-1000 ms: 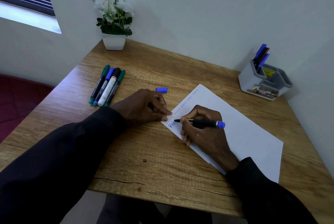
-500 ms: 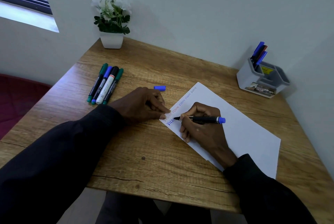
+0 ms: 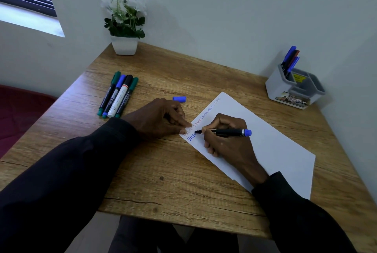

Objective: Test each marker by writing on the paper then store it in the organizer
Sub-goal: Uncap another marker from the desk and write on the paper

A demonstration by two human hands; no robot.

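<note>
The desk (image 3: 183, 181) is wood-look board with coarse, open grain and a dull matt finish. The paper (image 3: 275, 146) on it is smooth, matt white. The marker (image 3: 228, 132) has a black plastic barrel with a slight sheen, and the loose cap (image 3: 179, 99) is glossy blue plastic. The organizer (image 3: 293, 89) is smooth grey-white plastic. The sleeves (image 3: 67, 181) are dark matt cloth.

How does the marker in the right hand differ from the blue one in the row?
Held marker is uncapped; row's blue marker is capped. Held marker is gripped by the right hand, tip on the paper; row's blue marker lies untouched on the table. Both have dark barrels and blue ends.
</note>
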